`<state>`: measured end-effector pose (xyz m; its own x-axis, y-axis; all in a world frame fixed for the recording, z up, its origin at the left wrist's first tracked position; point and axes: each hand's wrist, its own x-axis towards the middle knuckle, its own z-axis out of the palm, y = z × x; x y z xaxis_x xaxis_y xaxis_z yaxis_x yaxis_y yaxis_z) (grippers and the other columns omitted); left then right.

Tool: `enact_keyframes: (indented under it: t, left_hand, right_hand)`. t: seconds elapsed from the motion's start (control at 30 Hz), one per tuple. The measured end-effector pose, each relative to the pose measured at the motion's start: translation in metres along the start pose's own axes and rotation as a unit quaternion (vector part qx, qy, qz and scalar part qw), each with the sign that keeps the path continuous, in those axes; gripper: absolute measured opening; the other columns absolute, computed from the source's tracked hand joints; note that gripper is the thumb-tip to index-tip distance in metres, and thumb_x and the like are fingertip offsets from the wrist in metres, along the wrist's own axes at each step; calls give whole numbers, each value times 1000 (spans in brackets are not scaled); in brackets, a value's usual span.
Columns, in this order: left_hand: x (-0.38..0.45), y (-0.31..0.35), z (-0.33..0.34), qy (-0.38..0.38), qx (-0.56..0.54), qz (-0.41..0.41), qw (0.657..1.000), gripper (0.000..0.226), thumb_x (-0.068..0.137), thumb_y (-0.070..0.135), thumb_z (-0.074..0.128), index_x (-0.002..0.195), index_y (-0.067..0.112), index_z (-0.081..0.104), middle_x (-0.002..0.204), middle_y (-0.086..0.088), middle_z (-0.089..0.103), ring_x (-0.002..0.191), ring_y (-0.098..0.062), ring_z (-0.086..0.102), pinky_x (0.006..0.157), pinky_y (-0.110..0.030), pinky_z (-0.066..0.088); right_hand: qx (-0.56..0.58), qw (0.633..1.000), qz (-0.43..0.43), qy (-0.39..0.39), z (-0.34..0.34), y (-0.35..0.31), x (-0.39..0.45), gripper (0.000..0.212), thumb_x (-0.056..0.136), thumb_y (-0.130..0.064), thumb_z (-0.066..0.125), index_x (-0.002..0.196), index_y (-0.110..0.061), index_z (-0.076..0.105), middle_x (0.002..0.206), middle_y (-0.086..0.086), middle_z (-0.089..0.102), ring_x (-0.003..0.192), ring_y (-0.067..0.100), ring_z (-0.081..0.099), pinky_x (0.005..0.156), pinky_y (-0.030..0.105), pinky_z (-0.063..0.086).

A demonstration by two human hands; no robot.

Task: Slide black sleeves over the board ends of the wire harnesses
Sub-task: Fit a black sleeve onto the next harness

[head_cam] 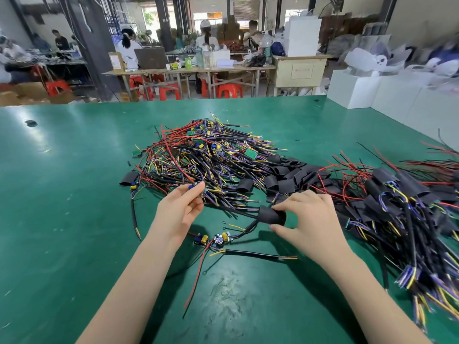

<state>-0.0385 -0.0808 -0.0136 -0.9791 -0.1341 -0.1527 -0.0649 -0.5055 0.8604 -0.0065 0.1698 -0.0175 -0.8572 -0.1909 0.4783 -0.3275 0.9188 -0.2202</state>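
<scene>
A small board end (196,188) with blue components is pinched in the fingertips of the left hand (180,211), raised at the near edge of the unsleeved harness pile (198,160). A black sleeve (270,216), already threaded over harness wires, is gripped between thumb and fingers of the right hand (308,217). Loose sleeves (288,175) are heaped at 12 o'clock from the right hand. Sleeved harnesses (397,194) are piled at 3 o'clock on the green table (74,194).
</scene>
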Motion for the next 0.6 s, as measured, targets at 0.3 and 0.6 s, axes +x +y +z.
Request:
enact_keyframes:
  t: [0.3,0.6]
  left_hand:
    - [-4,-11,9,-69,46,-47,995,20,67,15,77,74,12,58,60,-2,59,55,-13,60,59,-21,55]
    - [-13,-27,17,-113,110,-37,987,22,61,17,79,76,6,67,69,-10,67,59,-18,66,59,-24,55]
  right_hand:
    - [18,1000,-5,15,4,-3,-1,33,62,-38,85,91,-26,74,86,-7,68,90,24,59,81,36,31]
    - [114,991,-47,49,6,-12,-1,36,63,-31,88,95,-23,75,84,-5,64,82,25,59,73,37,38]
